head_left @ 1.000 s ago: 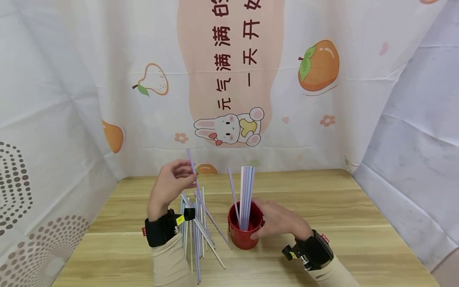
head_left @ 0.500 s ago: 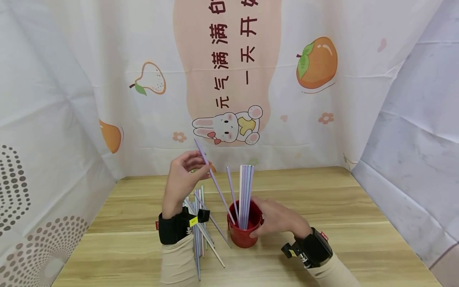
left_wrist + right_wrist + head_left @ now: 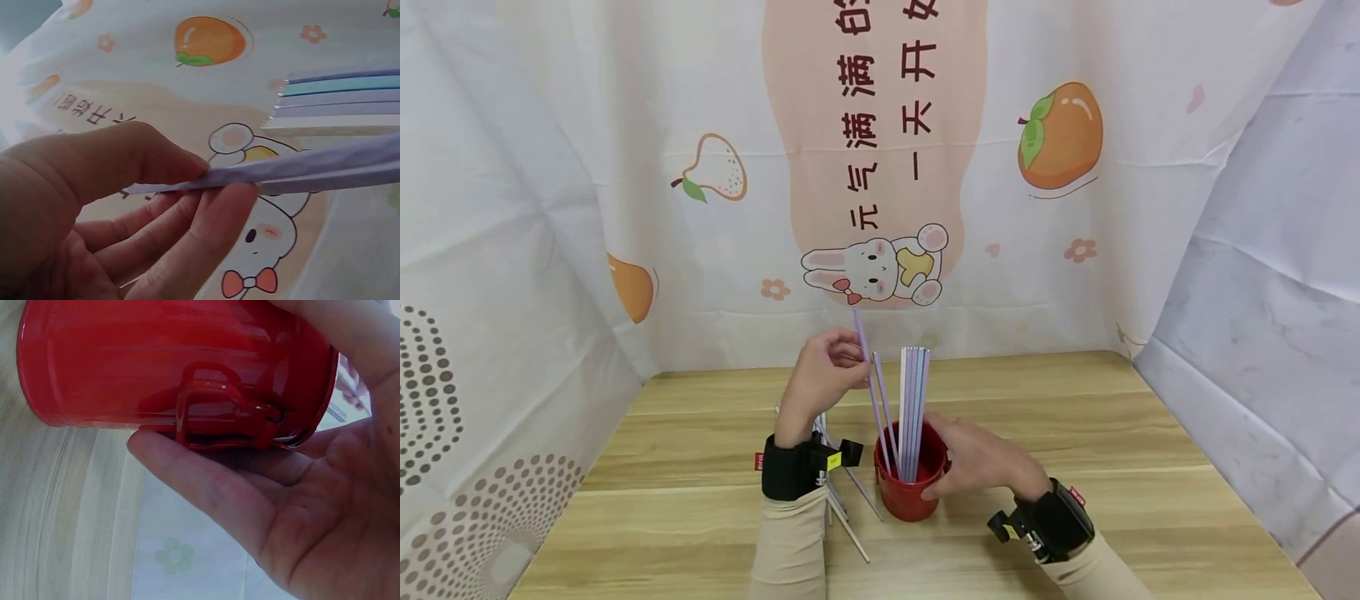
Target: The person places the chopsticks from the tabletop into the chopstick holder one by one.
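In the head view, I see a smooth, wood-grained worktop with a wrinkled white cloth behind it, printed with fruit and a rabbit. The left hand pinches a slim, straight lilac stick above its middle; the stick leans, its lower end at the mouth of a glossy red bucket. A second lilac stick tilts inside the bucket, just beside the first, and a tight bunch of sticks, white, lilac and bluish, stands nearly upright there. The right hand grips the bucket's side. Some loose sticks lie left of the bucket, largely hidden by the left sleeve.

From the left wrist, thumb and fingertips nip the lilac stick, whose softly shiny surface looks rippled. Whether it touches the second lilac stick I can't tell; the sticks run out of view at the right.

From the right wrist, the bucket is rounded, like painted metal, with a looped handle on its wall. Fingers and thumb curve round it. Its upper edge in this view is cut off, its inside hidden.
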Demonstrator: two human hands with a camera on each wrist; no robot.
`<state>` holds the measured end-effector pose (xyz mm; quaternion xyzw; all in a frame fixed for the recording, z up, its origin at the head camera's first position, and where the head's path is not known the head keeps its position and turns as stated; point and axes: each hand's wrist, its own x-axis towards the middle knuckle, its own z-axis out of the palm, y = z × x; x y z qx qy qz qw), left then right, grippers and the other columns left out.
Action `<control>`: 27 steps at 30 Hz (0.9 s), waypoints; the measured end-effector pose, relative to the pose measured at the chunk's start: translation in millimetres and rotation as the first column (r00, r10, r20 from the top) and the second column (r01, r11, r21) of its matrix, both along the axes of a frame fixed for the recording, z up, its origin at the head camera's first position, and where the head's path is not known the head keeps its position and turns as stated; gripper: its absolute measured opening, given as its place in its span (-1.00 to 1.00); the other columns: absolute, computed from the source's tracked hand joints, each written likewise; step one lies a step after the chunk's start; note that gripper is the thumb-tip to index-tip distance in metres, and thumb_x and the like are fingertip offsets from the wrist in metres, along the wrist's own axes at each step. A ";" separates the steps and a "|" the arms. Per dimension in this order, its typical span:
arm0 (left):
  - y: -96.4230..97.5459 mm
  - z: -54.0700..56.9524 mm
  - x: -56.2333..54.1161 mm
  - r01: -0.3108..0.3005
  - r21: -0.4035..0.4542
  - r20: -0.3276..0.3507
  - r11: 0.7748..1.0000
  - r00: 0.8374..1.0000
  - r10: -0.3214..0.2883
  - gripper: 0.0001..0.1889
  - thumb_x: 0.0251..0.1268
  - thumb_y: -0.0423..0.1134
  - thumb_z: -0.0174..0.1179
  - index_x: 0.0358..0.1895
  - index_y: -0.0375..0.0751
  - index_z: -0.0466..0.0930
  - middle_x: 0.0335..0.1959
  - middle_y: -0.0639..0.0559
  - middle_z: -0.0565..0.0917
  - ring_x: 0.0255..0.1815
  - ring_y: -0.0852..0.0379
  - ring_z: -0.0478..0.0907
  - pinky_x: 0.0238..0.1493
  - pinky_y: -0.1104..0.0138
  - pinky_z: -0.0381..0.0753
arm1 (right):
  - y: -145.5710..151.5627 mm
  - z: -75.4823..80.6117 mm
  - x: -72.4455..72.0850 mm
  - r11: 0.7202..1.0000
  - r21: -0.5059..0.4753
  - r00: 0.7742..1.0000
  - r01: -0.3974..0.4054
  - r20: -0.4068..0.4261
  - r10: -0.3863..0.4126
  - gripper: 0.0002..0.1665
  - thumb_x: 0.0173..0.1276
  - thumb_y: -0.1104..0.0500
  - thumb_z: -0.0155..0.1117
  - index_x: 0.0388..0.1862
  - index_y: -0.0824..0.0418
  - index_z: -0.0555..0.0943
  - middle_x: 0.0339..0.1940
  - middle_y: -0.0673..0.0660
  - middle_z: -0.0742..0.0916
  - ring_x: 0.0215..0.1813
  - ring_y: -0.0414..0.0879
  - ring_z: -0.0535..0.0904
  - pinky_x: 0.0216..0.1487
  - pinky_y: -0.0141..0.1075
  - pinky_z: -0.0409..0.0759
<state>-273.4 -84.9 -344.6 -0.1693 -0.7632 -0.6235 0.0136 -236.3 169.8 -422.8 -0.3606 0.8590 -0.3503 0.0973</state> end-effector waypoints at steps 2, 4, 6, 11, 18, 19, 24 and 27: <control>2.5 -3.4 -2.2 0.004 -0.033 0.012 0.999 1.000 -0.003 -0.67 0.26 -0.52 0.31 0.08 -0.47 0.56 -0.14 -0.41 0.74 -0.28 0.10 0.74 -0.23 0.20 0.83 | 0.0 -0.6 0.0 1.000 -0.005 1.000 -0.003 -0.002 0.003 0.07 0.02 0.08 0.70 0.47 0.16 0.33 0.13 0.06 0.79 0.13 -0.14 0.73 0.17 -0.21 0.72; 4.5 -6.5 -4.0 0.006 -0.067 0.017 0.998 1.000 -0.005 -0.68 0.25 -0.53 0.31 0.06 -0.48 0.57 -0.17 -0.39 0.74 -0.30 0.11 0.74 -0.23 0.20 0.83 | 0.2 -1.4 0.0 1.000 -0.006 1.000 -0.002 -0.005 0.002 0.05 0.02 0.07 0.70 0.45 0.15 0.34 0.13 0.06 0.79 0.13 -0.13 0.73 0.16 -0.20 0.72; 5.9 -9.2 -5.4 0.008 -0.099 0.029 0.995 1.000 -0.005 -0.69 0.22 -0.53 0.33 0.03 -0.48 0.59 -0.20 -0.36 0.76 -0.31 0.13 0.73 -0.23 0.20 0.83 | 0.4 -1.8 0.1 1.000 -0.007 1.000 -0.004 -0.008 0.004 0.05 0.03 0.06 0.70 0.45 0.15 0.35 0.13 0.07 0.78 0.13 -0.12 0.73 0.16 -0.19 0.72; 8.8 -13.4 -7.4 0.035 -0.183 0.083 0.982 0.996 -0.020 -0.73 0.17 -0.49 0.35 -0.04 -0.41 0.64 -0.26 -0.23 0.76 -0.33 0.14 0.71 -0.21 0.25 0.81 | 1.0 -1.9 -0.1 1.000 -0.007 1.000 -0.009 -0.013 0.009 0.06 0.03 0.05 0.70 0.46 0.16 0.33 0.14 0.07 0.78 0.14 -0.12 0.73 0.17 -0.18 0.72; 16.9 -17.2 -10.6 0.116 -0.279 0.108 0.953 0.990 -0.089 -0.75 0.12 -0.45 0.37 -0.10 -0.36 0.65 -0.26 -0.18 0.76 -0.30 0.11 0.66 -0.23 0.33 0.69 | 1.6 -1.3 -1.1 1.000 -0.019 1.000 -0.024 -0.008 0.024 0.13 0.06 0.05 0.69 0.53 0.17 0.26 0.17 0.09 0.76 0.15 -0.10 0.72 0.19 -0.14 0.72; 18.2 -17.8 -11.1 0.129 -0.297 0.104 0.946 0.989 -0.102 -0.75 0.12 -0.45 0.38 -0.10 -0.35 0.65 -0.26 -0.17 0.75 -0.29 0.11 0.65 -0.24 0.35 0.66 | 1.7 -1.5 -1.2 0.999 -0.019 1.000 -0.026 -0.010 0.026 0.14 0.06 0.05 0.69 0.54 0.17 0.25 0.17 0.09 0.76 0.15 -0.10 0.72 0.19 -0.13 0.72; 21.9 -21.1 -13.2 0.178 -0.337 0.113 0.924 0.983 -0.148 -0.72 0.15 -0.43 0.38 -0.05 -0.35 0.65 -0.24 -0.15 0.74 -0.26 0.10 0.62 -0.22 0.36 0.61 | 2.0 -2.1 -1.6 1.000 -0.018 1.000 -0.024 -0.011 0.024 0.11 0.06 0.04 0.69 0.52 0.15 0.28 0.16 0.08 0.77 0.14 -0.12 0.72 0.18 -0.13 0.73; 19.8 -22.1 -14.2 0.192 -0.345 0.137 0.919 0.979 -0.153 -0.67 0.18 -0.42 0.40 0.02 -0.34 0.63 -0.19 -0.17 0.75 -0.21 0.08 0.65 -0.16 0.32 0.67 | 2.4 -2.4 -1.5 1.000 -0.016 1.000 -0.024 -0.007 0.024 0.09 0.05 0.05 0.68 0.50 0.15 0.30 0.15 0.07 0.77 0.13 -0.13 0.72 0.18 -0.14 0.72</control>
